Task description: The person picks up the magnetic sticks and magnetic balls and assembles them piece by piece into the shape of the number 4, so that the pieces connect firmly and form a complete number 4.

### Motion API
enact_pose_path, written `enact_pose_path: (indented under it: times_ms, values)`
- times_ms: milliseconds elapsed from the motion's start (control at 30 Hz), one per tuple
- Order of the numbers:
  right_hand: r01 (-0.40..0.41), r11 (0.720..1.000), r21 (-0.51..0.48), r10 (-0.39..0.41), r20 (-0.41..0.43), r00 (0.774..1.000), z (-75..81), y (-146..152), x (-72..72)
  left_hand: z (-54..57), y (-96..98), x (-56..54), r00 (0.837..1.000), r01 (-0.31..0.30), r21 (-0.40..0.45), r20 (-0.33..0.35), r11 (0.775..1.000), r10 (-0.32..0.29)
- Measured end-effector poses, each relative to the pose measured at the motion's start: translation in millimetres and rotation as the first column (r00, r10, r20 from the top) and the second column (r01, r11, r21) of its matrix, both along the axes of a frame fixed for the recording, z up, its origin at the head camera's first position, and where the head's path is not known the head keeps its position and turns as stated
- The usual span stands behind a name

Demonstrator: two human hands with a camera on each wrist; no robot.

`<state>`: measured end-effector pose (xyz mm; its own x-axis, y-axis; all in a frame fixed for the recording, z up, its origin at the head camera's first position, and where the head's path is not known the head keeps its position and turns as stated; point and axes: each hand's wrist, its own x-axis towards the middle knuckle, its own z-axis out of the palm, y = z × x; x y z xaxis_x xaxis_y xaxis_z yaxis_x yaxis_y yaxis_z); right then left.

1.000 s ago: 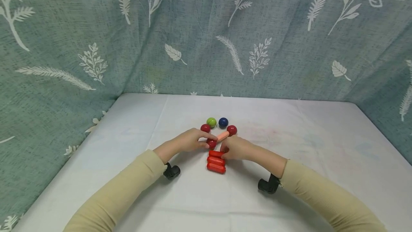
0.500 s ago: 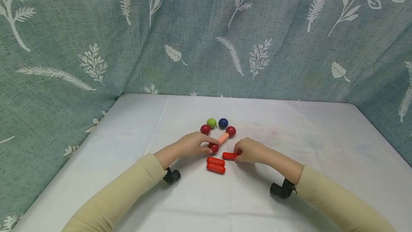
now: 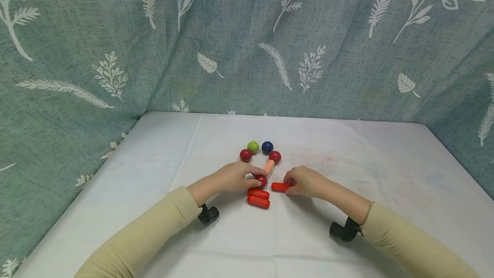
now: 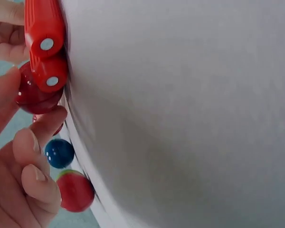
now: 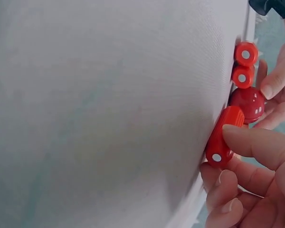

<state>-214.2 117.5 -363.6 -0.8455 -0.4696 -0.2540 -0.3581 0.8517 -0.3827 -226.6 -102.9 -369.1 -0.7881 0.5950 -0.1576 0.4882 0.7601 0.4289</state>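
Note:
My left hand [image 3: 234, 176] pinches a red ball [image 3: 262, 180] between thumb and fingers, low over the table. From that ball an orange toy rod [image 3: 269, 167] runs up to a second red ball [image 3: 275, 156]. To the right, my right hand [image 3: 308, 182] holds a short red rod [image 3: 279, 187] by thumb and fingers, its left end pointing toward the ball. In the right wrist view, this red rod [image 5: 224, 135] shows a pale round disc on its near end. Two more red rods [image 3: 258, 201] lie side by side just in front of the pinched ball.
Behind the hands, another red ball [image 3: 245, 155], a green ball [image 3: 253, 147] and a blue ball [image 3: 267, 147] rest on the white-covered table [image 3: 332, 140]. A patterned green curtain [image 3: 239, 42] hangs along the back. Black wrist cameras [image 3: 344, 230] sit under the forearms.
My right hand has taken one red rod away from the row of three, moving it right. My left hand has shifted slightly right and nearer with the ball, turning the orange rod steeper.

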Motion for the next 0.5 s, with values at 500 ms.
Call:
enact_pose_path:
  times_ms: [500]
  values:
    - [-0.038, 0.998, -0.058, 0.037, -0.025, 0.999, 0.8, 2.9, 0.5, -2.7, 1.1, -1.5, 0.989, -0.111, 0.062, 0.106, 0.992, 0.104]
